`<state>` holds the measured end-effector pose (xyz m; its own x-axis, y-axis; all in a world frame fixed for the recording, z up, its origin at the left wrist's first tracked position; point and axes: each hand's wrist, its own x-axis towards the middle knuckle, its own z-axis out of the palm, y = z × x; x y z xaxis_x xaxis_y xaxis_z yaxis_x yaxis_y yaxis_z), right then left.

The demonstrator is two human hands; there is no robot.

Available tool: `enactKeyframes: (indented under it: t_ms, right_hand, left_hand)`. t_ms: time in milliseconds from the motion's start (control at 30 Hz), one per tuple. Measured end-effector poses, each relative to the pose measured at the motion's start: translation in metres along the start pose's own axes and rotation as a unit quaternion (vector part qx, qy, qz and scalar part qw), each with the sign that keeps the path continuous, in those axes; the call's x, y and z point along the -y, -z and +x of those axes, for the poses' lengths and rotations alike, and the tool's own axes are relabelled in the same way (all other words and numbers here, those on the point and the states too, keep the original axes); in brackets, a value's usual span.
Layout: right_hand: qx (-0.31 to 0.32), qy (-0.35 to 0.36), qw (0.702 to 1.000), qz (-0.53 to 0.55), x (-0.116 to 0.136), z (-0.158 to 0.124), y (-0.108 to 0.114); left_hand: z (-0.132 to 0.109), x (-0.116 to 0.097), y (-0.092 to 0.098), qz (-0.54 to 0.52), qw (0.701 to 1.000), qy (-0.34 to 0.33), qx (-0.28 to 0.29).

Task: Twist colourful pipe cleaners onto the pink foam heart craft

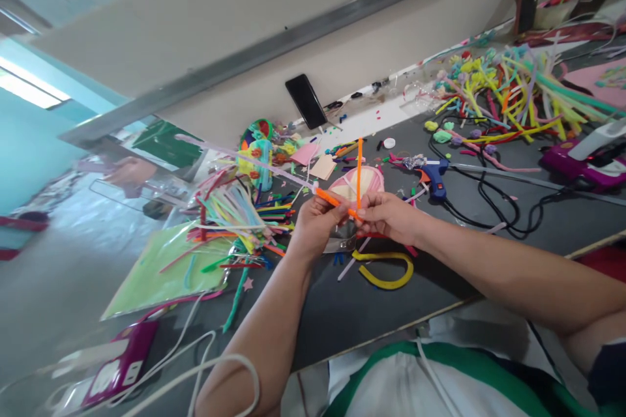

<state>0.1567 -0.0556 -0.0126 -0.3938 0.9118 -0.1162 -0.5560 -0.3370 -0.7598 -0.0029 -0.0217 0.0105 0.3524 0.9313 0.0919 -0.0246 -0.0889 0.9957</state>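
My left hand (313, 221) is closed around a pale lilac pipe cleaner (254, 161), whose long end sticks out to the upper left. An orange pipe cleaner (360, 169) runs along its near end, apparently wound round it, and its free end stands straight up. The fingers of my right hand (386, 214) pinch this orange one close to my left fingertips. Behind both hands lies a pink rounded object (374, 177), partly hidden. A curved yellow pipe cleaner (391, 285) rests on the table just below my right hand.
A blue glue gun (437, 181) with a black cable lies to the right. Bundles of pipe cleaners sit at left (244, 212) and far right (518, 98). A phone (306, 101) leans against the partition. Purple power strips (122, 365) flank the table, with white cables near my left arm.
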Motion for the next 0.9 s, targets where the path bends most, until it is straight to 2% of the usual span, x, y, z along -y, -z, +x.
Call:
enactKeyframes:
  t_ms: [67,100,200,267,367,467,533,633,800,900]
  right_hand:
    - [0.035,-0.027,0.999,0.027,0.001,-0.002,-0.002]
    - [0.035,-0.017,0.999,0.022,0.000,-0.002,-0.002]
    - [-0.040,0.083,0.992,-0.084,-0.004,-0.001,-0.003]
    - [-0.099,0.140,0.965,-0.200,-0.005,0.000,-0.002]
    - [-0.161,0.196,0.907,-0.336,-0.001,0.000,0.001]
    - [-0.176,0.249,0.864,-0.401,0.008,-0.001,0.005]
    - [-0.163,0.269,0.853,-0.416,0.015,-0.001,0.008]
    - [-0.144,0.266,0.861,-0.409,0.026,-0.003,0.012]
    - [-0.113,0.236,0.914,-0.311,0.045,-0.006,0.005]
    - [-0.092,0.212,0.941,-0.246,0.052,-0.005,-0.001]
  left_hand:
    - [0.000,-0.001,0.003,-0.009,0.999,-0.009,0.030]
    - [0.000,0.000,0.004,-0.013,0.999,-0.013,0.037]
    - [-0.001,0.004,0.000,-0.037,0.999,-0.007,0.023]
    - [-0.001,0.008,-0.007,-0.069,0.998,0.001,-0.008]
    - [-0.002,0.009,-0.018,-0.100,0.994,0.007,-0.053]
    - [0.000,0.003,-0.024,-0.100,0.992,0.018,-0.068]
    - [0.004,-0.005,-0.027,-0.088,0.993,0.020,-0.074]
    - [0.013,-0.022,-0.030,-0.029,0.997,0.003,-0.074]
    - [0.025,-0.052,-0.034,0.060,0.996,-0.058,-0.023]
    - [0.025,-0.055,-0.034,0.068,0.992,-0.099,-0.031]
